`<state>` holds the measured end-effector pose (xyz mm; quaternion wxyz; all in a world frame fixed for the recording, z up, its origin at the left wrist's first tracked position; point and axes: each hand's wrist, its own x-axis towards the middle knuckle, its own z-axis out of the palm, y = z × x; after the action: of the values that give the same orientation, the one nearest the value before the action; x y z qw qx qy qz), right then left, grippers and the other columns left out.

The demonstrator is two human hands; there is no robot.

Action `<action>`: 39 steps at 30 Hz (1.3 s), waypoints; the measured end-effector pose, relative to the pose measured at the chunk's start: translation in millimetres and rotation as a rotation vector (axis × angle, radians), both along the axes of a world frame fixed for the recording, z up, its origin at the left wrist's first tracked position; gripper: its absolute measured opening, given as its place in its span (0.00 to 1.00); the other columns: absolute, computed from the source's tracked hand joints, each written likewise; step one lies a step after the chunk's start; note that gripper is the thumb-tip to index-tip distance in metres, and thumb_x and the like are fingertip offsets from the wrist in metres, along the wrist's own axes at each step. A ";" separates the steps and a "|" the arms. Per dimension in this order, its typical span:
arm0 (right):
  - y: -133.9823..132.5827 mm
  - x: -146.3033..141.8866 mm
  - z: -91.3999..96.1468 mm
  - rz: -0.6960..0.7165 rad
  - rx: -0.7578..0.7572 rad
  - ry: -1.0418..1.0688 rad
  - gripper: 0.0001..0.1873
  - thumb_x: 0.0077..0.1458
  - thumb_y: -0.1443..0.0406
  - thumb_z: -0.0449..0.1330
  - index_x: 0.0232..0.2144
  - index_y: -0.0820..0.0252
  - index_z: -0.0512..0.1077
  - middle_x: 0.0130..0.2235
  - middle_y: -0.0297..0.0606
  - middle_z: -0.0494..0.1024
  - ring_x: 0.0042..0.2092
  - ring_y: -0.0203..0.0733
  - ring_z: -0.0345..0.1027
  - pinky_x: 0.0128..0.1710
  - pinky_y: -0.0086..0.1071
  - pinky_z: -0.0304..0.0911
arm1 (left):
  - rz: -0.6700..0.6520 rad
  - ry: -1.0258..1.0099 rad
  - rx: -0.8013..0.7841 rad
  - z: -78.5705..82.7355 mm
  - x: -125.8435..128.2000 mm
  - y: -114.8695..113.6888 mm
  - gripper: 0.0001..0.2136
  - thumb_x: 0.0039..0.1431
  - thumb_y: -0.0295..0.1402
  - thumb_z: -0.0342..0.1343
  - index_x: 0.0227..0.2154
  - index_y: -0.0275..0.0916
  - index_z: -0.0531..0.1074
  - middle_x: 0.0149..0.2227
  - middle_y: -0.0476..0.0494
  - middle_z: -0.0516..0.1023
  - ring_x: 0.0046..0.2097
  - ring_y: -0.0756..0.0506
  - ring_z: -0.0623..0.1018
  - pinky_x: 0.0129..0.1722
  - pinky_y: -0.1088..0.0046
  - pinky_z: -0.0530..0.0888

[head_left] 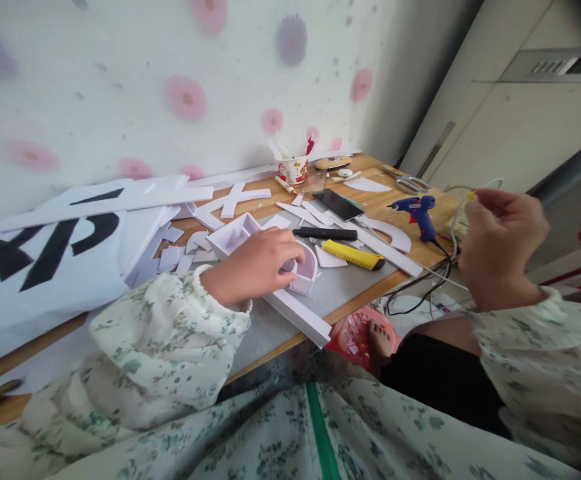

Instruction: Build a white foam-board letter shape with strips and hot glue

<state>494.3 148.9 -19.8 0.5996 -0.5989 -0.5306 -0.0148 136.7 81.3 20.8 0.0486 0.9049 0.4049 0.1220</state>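
Observation:
My left hand point(265, 261) lies over a white foam-board letter point(309, 272) with raised walls, its fingers curled on the top; the palm hides part of it. A straight leg of the letter reaches toward the table's front edge. My right hand point(503, 243) is raised off the table's right side, thumb and fingers pinched on a small yellow piece point(471, 195) whose kind I cannot make out. Beside the letter lie a yellow utility knife point(353, 255) and a black stick-like tool point(325, 234). A blue glue gun point(419, 215) stands nearer my right hand.
White foam-board strips point(240, 197) and offcuts are strewn across the wooden table point(370, 167). A phone point(339, 204), scissors point(406, 181) and a paper cup point(293, 169) of tools lie farther back. Cables point(443, 280) hang off the right edge, near a red basket point(358, 333) below.

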 end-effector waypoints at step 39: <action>-40.7 -130.8 -13.8 1.148 -0.025 -0.711 0.05 0.60 0.68 0.58 0.39 0.59 0.74 0.39 0.45 0.77 0.39 0.45 0.72 0.39 0.38 0.70 | 0.410 -0.098 -0.101 -29.7 9.8 -18.5 0.13 0.55 0.42 0.60 0.23 0.40 0.71 0.24 0.51 0.76 0.27 0.48 0.73 0.29 0.71 0.61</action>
<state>363.4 108.2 -33.6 0.2945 -0.1876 -0.9298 0.1162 146.5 62.8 -8.9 0.0876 0.7931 0.5832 0.1526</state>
